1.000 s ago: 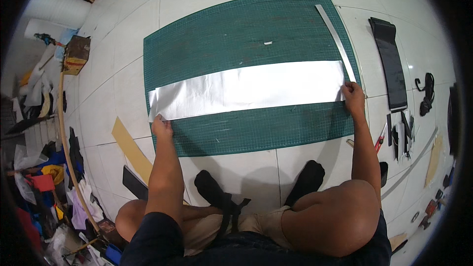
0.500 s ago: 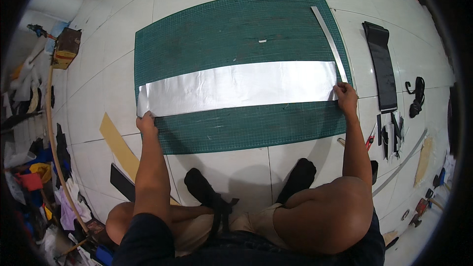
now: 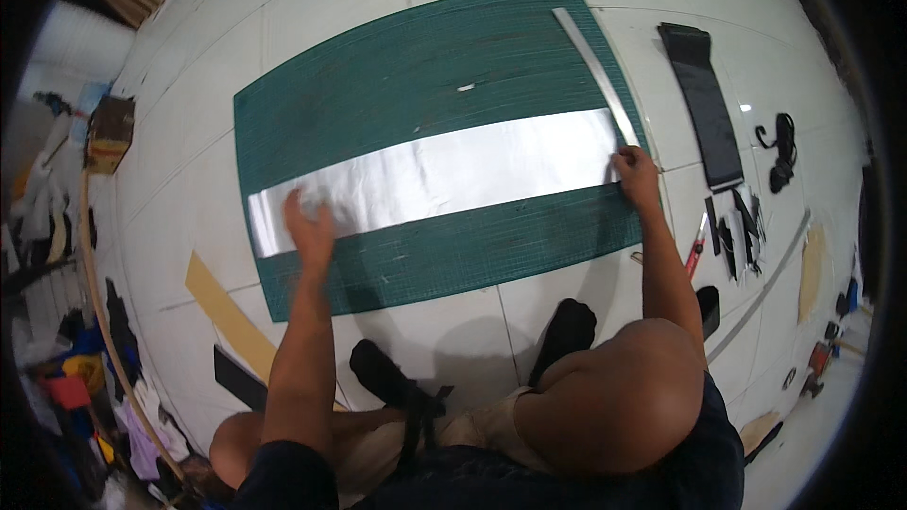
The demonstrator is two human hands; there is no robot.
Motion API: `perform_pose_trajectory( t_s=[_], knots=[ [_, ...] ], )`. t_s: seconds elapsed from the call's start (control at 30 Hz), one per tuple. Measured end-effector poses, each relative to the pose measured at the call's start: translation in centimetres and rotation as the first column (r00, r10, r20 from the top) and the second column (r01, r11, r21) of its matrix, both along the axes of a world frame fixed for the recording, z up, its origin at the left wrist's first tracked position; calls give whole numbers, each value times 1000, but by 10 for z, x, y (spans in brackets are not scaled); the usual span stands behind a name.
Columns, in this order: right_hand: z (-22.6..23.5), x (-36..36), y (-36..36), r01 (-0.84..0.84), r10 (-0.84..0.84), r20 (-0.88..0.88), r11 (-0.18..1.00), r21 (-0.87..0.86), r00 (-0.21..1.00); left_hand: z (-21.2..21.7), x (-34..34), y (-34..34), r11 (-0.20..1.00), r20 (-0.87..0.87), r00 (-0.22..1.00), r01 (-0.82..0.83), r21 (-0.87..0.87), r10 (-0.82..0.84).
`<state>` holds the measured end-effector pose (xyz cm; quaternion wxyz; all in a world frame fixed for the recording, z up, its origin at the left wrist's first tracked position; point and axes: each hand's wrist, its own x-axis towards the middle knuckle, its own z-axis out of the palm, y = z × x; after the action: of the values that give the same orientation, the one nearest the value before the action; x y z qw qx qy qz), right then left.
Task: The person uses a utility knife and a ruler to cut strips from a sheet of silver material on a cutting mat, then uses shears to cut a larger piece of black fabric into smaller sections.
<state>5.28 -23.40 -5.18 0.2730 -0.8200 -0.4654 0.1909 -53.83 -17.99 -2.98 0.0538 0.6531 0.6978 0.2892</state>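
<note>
A long, shiny silver sheet (image 3: 472,165) lies across the green cutting mat (image 3: 378,76), slightly creased toward its left part. Over its left part is my left hand (image 3: 312,227), blurred by motion, with its fingers apart and nothing seen in them. Whether it touches the sheet I cannot tell. At the sheet's right end, my right hand (image 3: 638,175) pinches the edge. A narrow silver strip (image 3: 595,66) slants along the mat's right side, its lower end close to my right hand.
On the tiled floor at right are a folded black strip (image 3: 701,99), a coiled black cord (image 3: 782,151), dark offcuts (image 3: 737,231) and a red cutter (image 3: 695,250). A tan strip (image 3: 231,316) and a black piece (image 3: 236,378) lie at left, near a wooden pole (image 3: 99,283).
My left hand has let go of the sheet's left corner and moved inward over the sheet. My right hand stays at the right end. The whole view has turned slightly.
</note>
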Motion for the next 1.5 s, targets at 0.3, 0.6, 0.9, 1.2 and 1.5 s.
perform_pose_trajectory(
  t_s=[0.3, 0.6, 0.9, 1.2, 1.5],
  knots=[
    [-7, 7, 7, -8, 9, -82, 1000, 3, 997, 23, 169, -11, 753, -67, 831, 462, -468, -552],
    [16, 59, -11, 246, -197, -237, 948, 201, 951, 21, 179, -6, 711, -118, 796, 451, -539, -594],
    [23, 189, -49, 586, -560, -189, 798, 137, 807, 24, 185, -4, 706, -36, 793, 519, -481, -608],
    [-2, 133, 10, 316, -318, -11, 935, 161, 948, 71, 286, 92, 874, -486, 727, 426, -235, -485],
    [-21, 131, 20, 335, -379, 70, 879, 339, 923, 87, 624, 217, 455, 152, 531, 816, -358, -833]
  ],
)
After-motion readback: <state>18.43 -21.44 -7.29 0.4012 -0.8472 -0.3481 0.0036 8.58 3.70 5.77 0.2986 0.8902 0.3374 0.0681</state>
